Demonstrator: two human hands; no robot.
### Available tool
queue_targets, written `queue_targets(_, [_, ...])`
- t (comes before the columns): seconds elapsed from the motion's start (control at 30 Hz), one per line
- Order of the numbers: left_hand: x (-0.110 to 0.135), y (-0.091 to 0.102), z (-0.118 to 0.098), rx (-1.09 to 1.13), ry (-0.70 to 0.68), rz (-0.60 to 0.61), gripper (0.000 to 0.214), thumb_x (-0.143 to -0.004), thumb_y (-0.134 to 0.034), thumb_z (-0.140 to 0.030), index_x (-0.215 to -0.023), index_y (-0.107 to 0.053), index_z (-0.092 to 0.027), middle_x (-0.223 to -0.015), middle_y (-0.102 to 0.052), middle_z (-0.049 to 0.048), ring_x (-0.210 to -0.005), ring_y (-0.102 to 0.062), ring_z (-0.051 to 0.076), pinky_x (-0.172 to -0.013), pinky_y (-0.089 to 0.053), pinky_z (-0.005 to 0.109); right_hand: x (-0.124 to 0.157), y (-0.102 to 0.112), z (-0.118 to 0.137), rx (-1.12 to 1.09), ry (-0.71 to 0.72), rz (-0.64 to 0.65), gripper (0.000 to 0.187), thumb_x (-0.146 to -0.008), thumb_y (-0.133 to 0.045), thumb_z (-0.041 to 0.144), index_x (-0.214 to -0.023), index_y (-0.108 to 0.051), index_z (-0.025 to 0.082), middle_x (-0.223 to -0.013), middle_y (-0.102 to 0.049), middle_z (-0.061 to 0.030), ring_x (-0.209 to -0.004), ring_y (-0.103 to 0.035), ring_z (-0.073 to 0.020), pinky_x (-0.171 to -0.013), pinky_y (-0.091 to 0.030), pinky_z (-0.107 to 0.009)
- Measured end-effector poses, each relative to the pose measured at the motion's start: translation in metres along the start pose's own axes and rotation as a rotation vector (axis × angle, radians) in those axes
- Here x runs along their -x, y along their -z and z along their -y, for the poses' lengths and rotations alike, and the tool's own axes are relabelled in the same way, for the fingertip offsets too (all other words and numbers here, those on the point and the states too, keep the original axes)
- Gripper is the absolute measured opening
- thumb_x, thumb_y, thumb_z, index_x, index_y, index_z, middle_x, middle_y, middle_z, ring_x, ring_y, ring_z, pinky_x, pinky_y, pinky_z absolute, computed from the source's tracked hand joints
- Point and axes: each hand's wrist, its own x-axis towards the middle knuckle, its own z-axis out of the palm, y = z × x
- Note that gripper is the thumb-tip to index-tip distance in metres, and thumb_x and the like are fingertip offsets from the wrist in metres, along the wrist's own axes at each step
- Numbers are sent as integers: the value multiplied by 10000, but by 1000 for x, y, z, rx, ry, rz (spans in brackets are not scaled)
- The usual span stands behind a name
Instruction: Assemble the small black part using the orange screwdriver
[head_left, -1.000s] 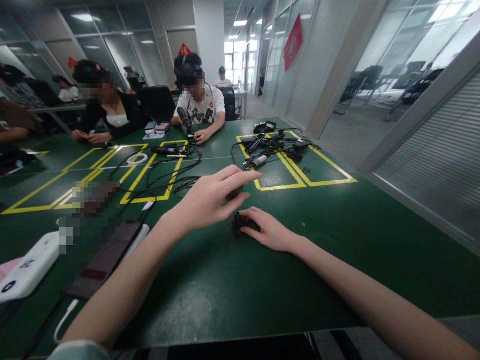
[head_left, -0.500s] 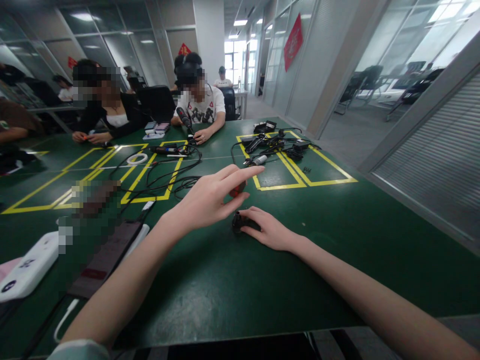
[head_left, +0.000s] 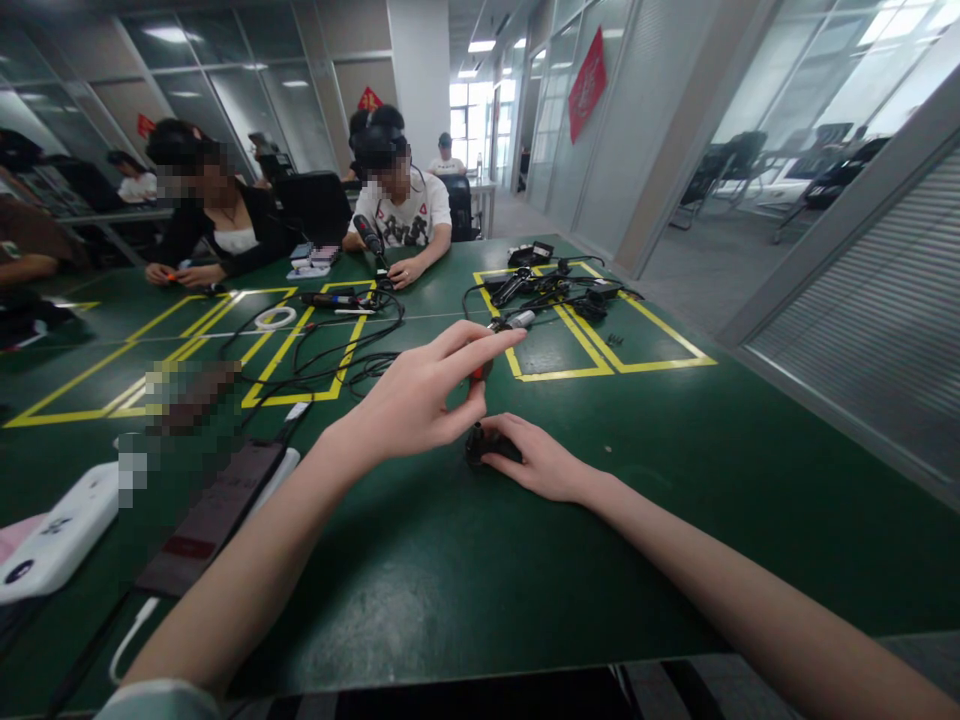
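Note:
My left hand is raised over the middle of the table, its forefinger stretched out to the right. Thumb and other fingers close round a small black and red object, mostly hidden behind them; its kind does not show. Just below and to the right, my right hand rests low at the table top. Its fingers and thumb grip a small black part with a short raised round end at its left side. The fingers cover much of this part.
On the green table, yellow tape outlines hold black cables and devices at the far right. More black cables lie left of my left hand. A phone and a white power bank lie near my left forearm. Two people sit opposite.
The fingers of my left hand have shifted slightly, with the thumb drawn back to the left and the black and red object turned or raised a little. My right hand stays in place.

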Motion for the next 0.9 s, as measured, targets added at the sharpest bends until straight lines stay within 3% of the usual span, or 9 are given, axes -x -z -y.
queue_targets(0.33, [-2,1,1,-48,-19,-10,315,-986,-580,-183,-1298,-611,-160,-1002,-667,59,-878,-656,156,-771,-503,252,0,0,-1,39,4,6,304,-946,-649,214,-1246,-633,166,-1097,-719,-128,-1033,-670,-276,-921,-581,-466])
queue_targets(0.6, [-2,1,-1,18,-25,-18,435,-942,-516,-78,-1364,-567,-168,-1106,-624,77,-927,-643,147,-846,-521,266,0,0,-2,24,18,10,320,-949,-646,221,-1267,-629,195,-1085,-722,-112,-1011,-667,-264,-906,-580,-459])
queue_targets(0.9, [-1,3,0,-93,-19,-4,310,-994,-597,-273,-1286,-615,-171,-1006,-672,55,-808,-639,144,-700,-476,235,1,0,-1,28,0,3,308,-944,-654,227,-1249,-644,186,-1083,-715,-115,-1018,-674,-266,-904,-582,-457])
